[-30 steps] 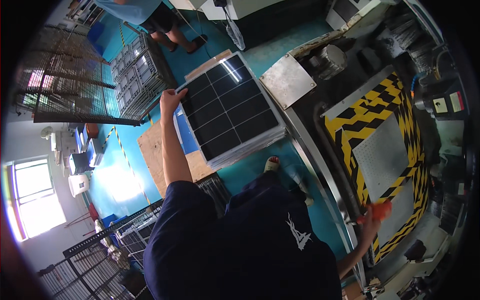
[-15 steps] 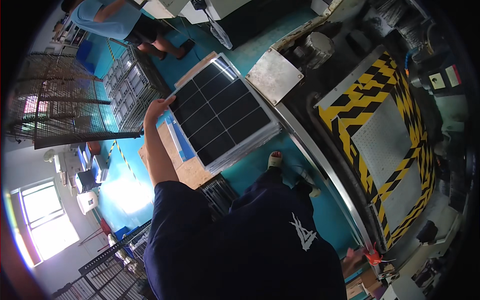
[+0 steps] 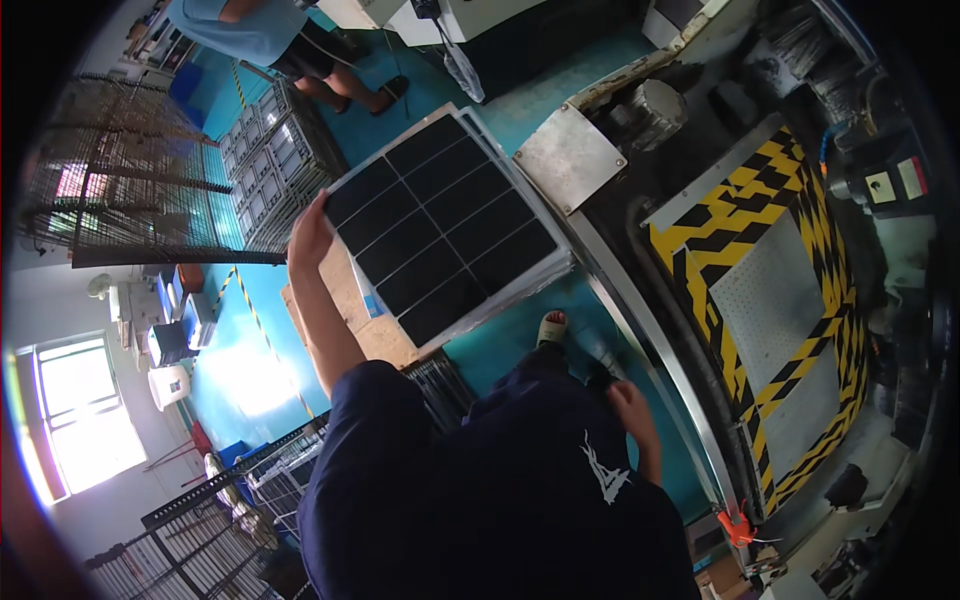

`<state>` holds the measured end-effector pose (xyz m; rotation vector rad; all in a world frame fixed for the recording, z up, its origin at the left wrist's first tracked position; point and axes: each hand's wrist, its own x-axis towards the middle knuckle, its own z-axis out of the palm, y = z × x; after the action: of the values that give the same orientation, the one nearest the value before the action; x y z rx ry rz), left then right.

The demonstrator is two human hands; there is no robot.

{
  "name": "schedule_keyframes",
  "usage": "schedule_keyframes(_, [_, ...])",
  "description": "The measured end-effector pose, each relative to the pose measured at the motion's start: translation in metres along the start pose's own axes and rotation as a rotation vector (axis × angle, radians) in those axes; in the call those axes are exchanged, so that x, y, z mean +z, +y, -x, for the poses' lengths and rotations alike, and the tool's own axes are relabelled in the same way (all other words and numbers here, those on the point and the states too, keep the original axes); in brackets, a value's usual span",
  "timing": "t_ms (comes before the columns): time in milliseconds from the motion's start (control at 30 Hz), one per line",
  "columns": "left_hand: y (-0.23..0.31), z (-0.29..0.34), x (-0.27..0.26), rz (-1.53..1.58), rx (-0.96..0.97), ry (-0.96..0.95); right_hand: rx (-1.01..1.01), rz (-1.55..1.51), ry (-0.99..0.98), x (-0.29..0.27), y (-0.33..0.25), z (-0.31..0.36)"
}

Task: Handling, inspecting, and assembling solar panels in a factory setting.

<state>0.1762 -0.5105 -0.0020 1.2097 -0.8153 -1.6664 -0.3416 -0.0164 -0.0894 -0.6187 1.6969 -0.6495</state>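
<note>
A dark solar panel [image 3: 440,226] with thin pale grid lines lies over a stack of panels [image 3: 535,284] whose pale edges and clear wrapping show along the near and right sides. My left hand [image 3: 311,235] is closed on the panel's left corner, with the thumb side hidden against its edge. In front of my torso hovers my right hand [image 3: 629,404], its fingers loosely bent and apart, nothing seen in them. Beneath the stack, a brown board [image 3: 348,300] sticks out on the left, and a bit of a blue piece [image 3: 373,302] peeks from under the panel.
On the right stands a machine with yellow-and-black striped tape [image 3: 712,232] and a metal rail [image 3: 640,335]. A wire rack [image 3: 130,185] is at the left, beside stacked grey frames [image 3: 268,160]. Another person [image 3: 245,30] stands at the far left.
The top panel has slid left over the stack, covering most of the blue piece and baring the stack's right edge. My right hand has come up from the lower right to my torso.
</note>
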Motion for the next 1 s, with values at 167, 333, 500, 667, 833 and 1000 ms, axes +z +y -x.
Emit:
schedule_keyframes(167, [-0.042, 0.083, 0.048, 0.281, 0.120, -0.150, -0.365, -0.118, -0.241, -0.003, -0.148, -0.040])
schedule_keyframes(333, [-0.044, 0.153, 0.099, 0.125, 0.186, -0.053, -0.901, 0.078, -0.008, -0.003, -0.262, -0.036])
schedule_keyframes(500, [-0.018, 0.214, 0.153, 0.110, 0.130, 0.045, -0.653, -0.201, -0.176, 0.007, -0.284, -0.037])
schedule_keyframes(667, [-0.036, 0.233, 0.176, 0.275, 0.097, -0.059, -0.616, -0.221, -0.203, -0.014, -0.252, -0.020])
schedule_keyframes(833, [-0.088, 0.237, 0.212, 0.384, 0.034, -0.048, -0.612, -0.470, -0.084, -0.043, -0.228, 0.008])
schedule_keyframes(1000, [-0.097, 0.244, 0.258, 0.167, -0.033, -0.228, -0.616, -0.441, 0.081, -0.077, -0.199, 0.028])
